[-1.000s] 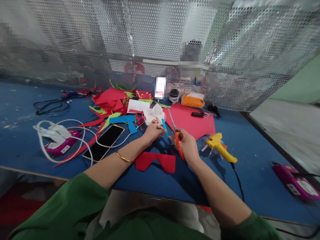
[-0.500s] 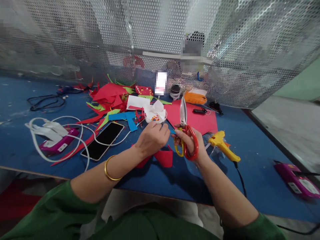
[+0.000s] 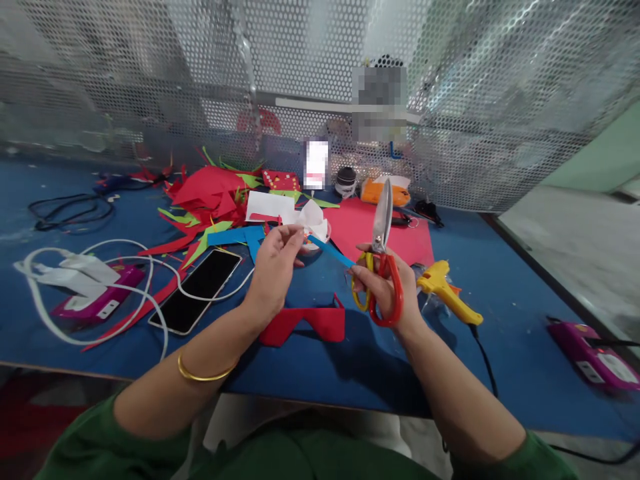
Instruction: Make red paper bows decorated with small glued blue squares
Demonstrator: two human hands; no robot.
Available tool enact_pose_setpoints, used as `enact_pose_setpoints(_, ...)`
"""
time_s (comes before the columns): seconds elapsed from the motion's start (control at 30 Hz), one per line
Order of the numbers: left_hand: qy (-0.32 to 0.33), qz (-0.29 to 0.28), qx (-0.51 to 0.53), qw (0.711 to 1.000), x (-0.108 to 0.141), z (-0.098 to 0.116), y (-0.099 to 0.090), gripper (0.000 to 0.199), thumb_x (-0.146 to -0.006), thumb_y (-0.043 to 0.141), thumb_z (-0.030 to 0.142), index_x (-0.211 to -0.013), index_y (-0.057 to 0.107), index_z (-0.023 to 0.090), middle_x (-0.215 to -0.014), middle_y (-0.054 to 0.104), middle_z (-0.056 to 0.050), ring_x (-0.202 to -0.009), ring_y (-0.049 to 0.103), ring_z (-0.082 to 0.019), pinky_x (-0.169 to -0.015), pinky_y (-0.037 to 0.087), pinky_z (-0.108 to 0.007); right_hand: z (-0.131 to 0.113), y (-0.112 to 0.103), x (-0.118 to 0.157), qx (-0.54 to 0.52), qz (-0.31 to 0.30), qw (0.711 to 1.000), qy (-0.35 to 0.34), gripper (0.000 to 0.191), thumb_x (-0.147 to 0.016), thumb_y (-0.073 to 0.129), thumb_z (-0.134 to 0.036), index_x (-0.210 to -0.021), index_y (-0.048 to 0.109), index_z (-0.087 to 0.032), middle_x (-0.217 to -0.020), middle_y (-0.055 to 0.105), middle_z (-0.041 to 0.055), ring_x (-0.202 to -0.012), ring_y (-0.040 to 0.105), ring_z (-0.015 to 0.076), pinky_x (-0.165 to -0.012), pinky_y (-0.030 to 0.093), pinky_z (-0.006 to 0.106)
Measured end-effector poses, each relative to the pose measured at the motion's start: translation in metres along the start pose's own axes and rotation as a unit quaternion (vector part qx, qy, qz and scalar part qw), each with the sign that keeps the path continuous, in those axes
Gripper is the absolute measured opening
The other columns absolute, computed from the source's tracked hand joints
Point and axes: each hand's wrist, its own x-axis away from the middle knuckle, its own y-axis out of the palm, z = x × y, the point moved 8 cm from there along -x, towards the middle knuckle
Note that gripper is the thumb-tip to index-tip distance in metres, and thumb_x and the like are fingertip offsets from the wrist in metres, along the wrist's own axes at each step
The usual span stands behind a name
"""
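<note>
A narrow blue paper strip [image 3: 333, 252] stretches between my two hands above the table. Its left end is pinched by the thumb and fingers of my left hand [image 3: 274, 267]. Its other end sits at the thumb of my right hand [image 3: 387, 283], which also holds scissors [image 3: 383, 220] with red and yellow handles, blades together and pointing up. On the table below lies a red, glasses-shaped paper cutout [image 3: 305, 325]. Just beyond the strip stands a small bowl [image 3: 323, 241] with white tissue [image 3: 311, 215] in it, partly behind my left hand.
A yellow glue gun [image 3: 447, 293] lies at right, near a purple power strip [image 3: 593, 357]. At left are a phone [image 3: 197, 293], white cables and another purple power strip [image 3: 105, 293]. Red and green paper scraps [image 3: 210, 193] pile behind; a red sheet [image 3: 345, 223] lies centre right.
My left hand has moved left and up, away from the right, and the blue strip now shows drawn out between them. More of the red cutout is uncovered. The scissors remain in my right hand.
</note>
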Motion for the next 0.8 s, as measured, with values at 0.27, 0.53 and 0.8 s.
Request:
enact_pose_setpoints(0.27,-0.141,-0.085,0.039,0.986,0.004,-0.020,0.006,0.019,-0.073,0.077,0.037,-0.071,0.072,0.019,-0.072,0.073,-0.004,-0.065,0.061,-0.013,-0.057,0.041,-0.025,0.003,0.005,0.003,0.016,-0.024,1.000,0.002,0.036,-0.074,0.075,-0.030,-0.106,0.063,-0.022,-0.065,0.061,-0.0064,-0.050,0.060,0.0127,-0.052,0.050,0.029)
enact_pose_setpoints(0.53,-0.152,-0.071,0.074,0.983,0.000,-0.024,0.000,0.017,-0.076,0.072,0.037,-0.071,0.074,0.021,-0.080,0.077,-0.007,-0.067,0.064,-0.016,-0.058,0.044,-0.031,0.003,-0.023,0.000,-0.039,0.127,0.991,0.003,0.034,-0.076,0.074,-0.033,-0.107,0.064,-0.021,-0.068,0.067,-0.0035,-0.052,0.061,0.0130,-0.052,0.052,0.029)
enact_pose_setpoints(0.8,-0.177,-0.058,0.119,0.975,0.003,-0.031,0.004,0.017,-0.073,0.075,0.036,-0.075,0.074,0.019,-0.083,0.077,-0.007,-0.064,0.061,-0.013,-0.057,0.042,-0.028,0.010,-0.019,0.000,-0.093,0.130,0.987,0.027,0.040,-0.074,0.078,-0.036,-0.107,0.063,-0.018,-0.067,0.069,-0.0025,-0.056,0.064,0.0134,-0.059,0.053,0.029)
